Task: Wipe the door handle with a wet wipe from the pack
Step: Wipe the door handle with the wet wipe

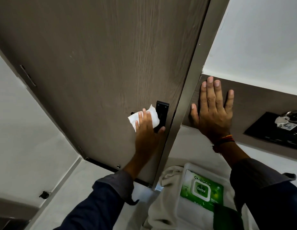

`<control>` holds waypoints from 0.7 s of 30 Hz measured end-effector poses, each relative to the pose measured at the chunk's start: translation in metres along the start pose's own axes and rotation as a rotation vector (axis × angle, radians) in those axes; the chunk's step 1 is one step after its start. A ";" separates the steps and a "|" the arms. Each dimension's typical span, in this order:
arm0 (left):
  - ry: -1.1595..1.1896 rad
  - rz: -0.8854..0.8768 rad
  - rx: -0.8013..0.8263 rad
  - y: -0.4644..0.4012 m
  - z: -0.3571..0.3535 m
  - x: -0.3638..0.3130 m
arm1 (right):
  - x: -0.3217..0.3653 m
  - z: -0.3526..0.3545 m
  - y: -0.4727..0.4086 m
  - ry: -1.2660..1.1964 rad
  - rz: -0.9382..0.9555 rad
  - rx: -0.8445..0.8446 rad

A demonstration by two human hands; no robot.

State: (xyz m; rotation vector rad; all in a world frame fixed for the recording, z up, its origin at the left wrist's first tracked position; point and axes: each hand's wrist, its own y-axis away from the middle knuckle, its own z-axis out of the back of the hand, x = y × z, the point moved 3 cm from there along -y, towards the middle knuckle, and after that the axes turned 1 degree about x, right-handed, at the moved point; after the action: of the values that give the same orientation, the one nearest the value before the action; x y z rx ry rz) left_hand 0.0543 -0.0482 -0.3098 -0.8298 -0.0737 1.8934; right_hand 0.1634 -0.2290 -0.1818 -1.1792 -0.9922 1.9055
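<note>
Two hands are up at the door [98,63], and I place everything against its black handle [161,113]. My left hand [147,128] is wrapped over the handle with a white wipe [144,116] pressed under the fingers; the thumb hooks round the lower end of the handle, so the hand is closed on wipe and handle together. The wipe's loose corners stick out left of and above the fingers, lying against the door face. Only the top of the handle's backplate shows, just inside the door's right edge. Right of the handle runs the grey frame post [185,100], and beyond it my right hand [212,112] lies open and flat, fingers spread, on a brown panel [253,98], holding nothing. Further right of the handle, a black tray [263,130] carries keys [282,120]. Below the handle and to its right, the green pack of wipes [201,190] lies on a pale cloth [169,180], its lid shut, well apart from both hands. Left of the handle the door face is bare and broad up to the hinged edge, giving room to sweep that way; to the right the post stands close, leaving little clearance beside the thumb.
</note>
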 end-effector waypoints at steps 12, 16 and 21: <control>-0.487 -0.933 0.129 -0.044 0.017 0.081 | 0.000 -0.002 0.002 0.013 -0.002 0.011; -0.524 -1.001 0.065 -0.050 0.017 0.083 | 0.001 -0.001 0.002 0.023 0.002 0.026; -0.399 -1.080 0.038 -0.048 0.018 0.068 | 0.002 -0.001 0.001 0.044 -0.024 0.064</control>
State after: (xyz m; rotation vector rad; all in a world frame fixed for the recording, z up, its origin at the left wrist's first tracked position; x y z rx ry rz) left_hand 0.0650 0.0361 -0.3122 -0.2462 -0.6028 0.9848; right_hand 0.1638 -0.2272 -0.1840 -1.1626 -0.9115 1.8702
